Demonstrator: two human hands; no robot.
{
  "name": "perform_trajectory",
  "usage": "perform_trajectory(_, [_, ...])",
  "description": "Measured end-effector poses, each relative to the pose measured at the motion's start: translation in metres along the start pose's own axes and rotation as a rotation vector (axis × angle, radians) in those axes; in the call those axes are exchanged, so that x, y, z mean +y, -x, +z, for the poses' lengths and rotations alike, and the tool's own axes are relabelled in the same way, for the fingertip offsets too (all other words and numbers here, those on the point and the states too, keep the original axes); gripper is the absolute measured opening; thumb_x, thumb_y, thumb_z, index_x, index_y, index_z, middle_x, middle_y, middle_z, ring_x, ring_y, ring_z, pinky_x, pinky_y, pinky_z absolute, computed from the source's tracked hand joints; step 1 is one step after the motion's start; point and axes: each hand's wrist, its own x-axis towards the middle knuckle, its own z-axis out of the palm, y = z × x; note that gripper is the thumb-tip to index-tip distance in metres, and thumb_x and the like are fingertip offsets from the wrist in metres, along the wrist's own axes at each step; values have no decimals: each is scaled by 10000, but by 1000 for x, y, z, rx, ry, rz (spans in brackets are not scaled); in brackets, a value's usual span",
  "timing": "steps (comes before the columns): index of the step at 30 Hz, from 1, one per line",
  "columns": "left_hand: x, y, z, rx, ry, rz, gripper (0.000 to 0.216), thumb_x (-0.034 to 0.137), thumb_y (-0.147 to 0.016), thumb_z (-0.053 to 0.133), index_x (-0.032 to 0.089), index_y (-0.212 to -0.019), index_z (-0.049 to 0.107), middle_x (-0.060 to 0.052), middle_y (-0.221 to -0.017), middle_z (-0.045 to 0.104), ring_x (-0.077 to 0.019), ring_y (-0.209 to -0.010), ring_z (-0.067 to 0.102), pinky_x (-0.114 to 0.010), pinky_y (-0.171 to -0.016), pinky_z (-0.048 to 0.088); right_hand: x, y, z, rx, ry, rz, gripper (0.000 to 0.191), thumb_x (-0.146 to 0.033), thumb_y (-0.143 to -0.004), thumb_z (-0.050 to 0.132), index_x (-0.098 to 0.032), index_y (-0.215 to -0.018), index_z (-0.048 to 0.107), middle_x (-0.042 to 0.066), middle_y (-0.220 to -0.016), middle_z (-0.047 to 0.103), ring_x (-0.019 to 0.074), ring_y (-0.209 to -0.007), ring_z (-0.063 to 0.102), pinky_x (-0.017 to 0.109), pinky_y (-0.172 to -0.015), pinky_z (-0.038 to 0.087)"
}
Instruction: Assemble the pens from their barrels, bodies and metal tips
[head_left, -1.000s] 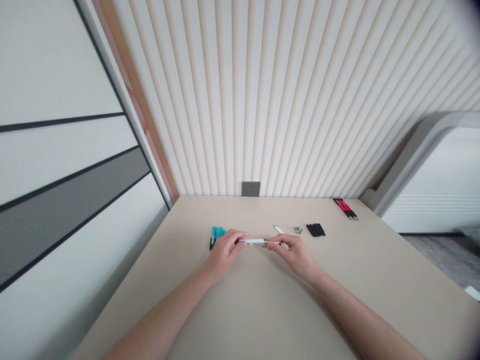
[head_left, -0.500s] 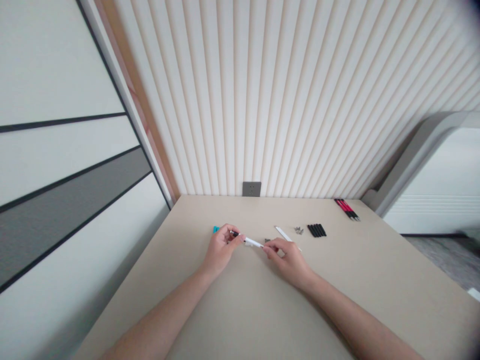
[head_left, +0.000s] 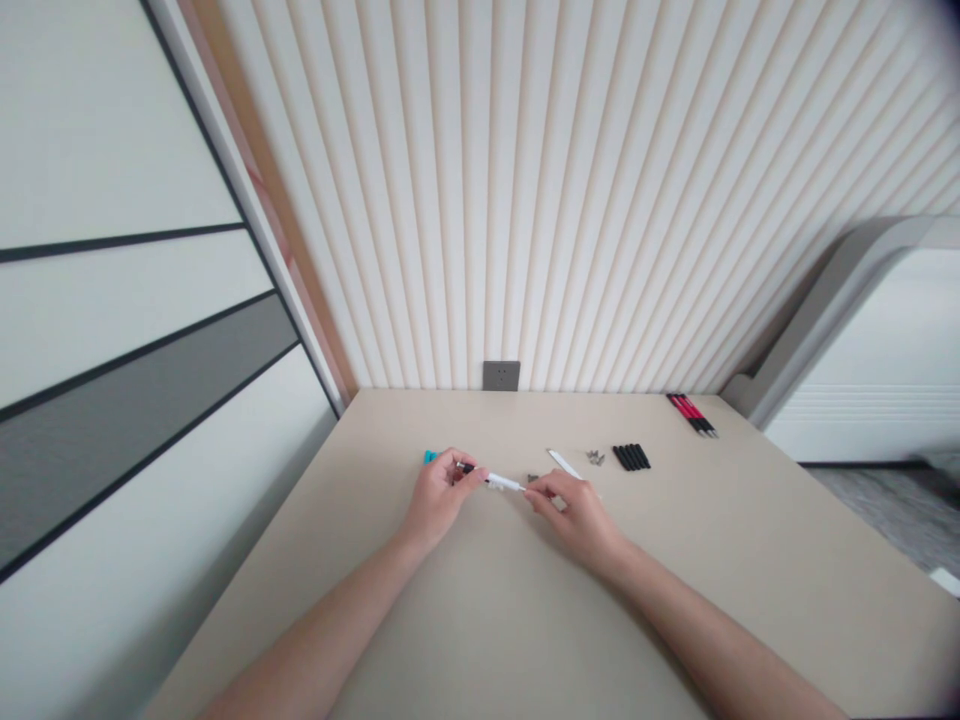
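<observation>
White slim plastic pen with a black end [head_left: 495, 482] sits between both hands, roughly level, above the surface, near its far edge. Left hand [head_left: 439, 497] has its grip closed on the black end. Right hand [head_left: 566, 507] has its grip pinched at the white tip, fingertips [head_left: 531, 492] meeting it; contact is small in frame but looks real.

Nearby on the beige surface [head_left: 750, 560]: teal pens [head_left: 430, 457] mostly hidden behind the left hand, touching distance from its fingers; flat white slim strip [head_left: 564, 464] just past the right hand, lying diagonally; small dark metal piece [head_left: 532, 479] just beyond the pen tip; small grey metal parts [head_left: 595, 457] further right; row of short black cylinders [head_left: 631, 457] beside those; red-and-black pens [head_left: 691, 415] bundled near the back edge, well apart from both hands. Grey wall socket [head_left: 501, 375] sits on the cream slatted wall panel [head_left: 525, 200] above the back edge
</observation>
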Motion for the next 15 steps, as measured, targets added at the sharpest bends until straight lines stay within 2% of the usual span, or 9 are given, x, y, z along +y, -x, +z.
perform_trajectory(6, [-2, 2, -1, -89, -55, 12, 259, 402, -754, 725, 158, -759, 640, 19, -669, 602, -124, -631, 523, -219, -591, 376, 7, -2, -5, 39, 115, -43, 198, -310, -944, 545, -221, -884, 711, 24, -745, 686, 179, -710, 599, 307, -708, 453])
perform_trajectory(11, [2, 5, 1, -158, -188, 99, 191, 362, -818, 672, 180, -874, 687, -5, -801, 683, -162, -777, 602, -253, -720, 440, 7, -5, -13, 101, 77, -51, 194, -315, -941, 558, -228, -874, 718, 24, -777, 711, 175, -719, 615, 295, -695, 454])
perform_trajectory(15, [2, 6, 2, -140, -317, 192, 122, 287, -849, 646, 196, -923, 676, -3, -842, 689, -160, -778, 609, -265, -744, 466, 7, -5, -13, 107, 69, -77, 170, -303, -930, 575, -222, -889, 719, 30, -776, 704, 178, -722, 616, 304, -709, 459])
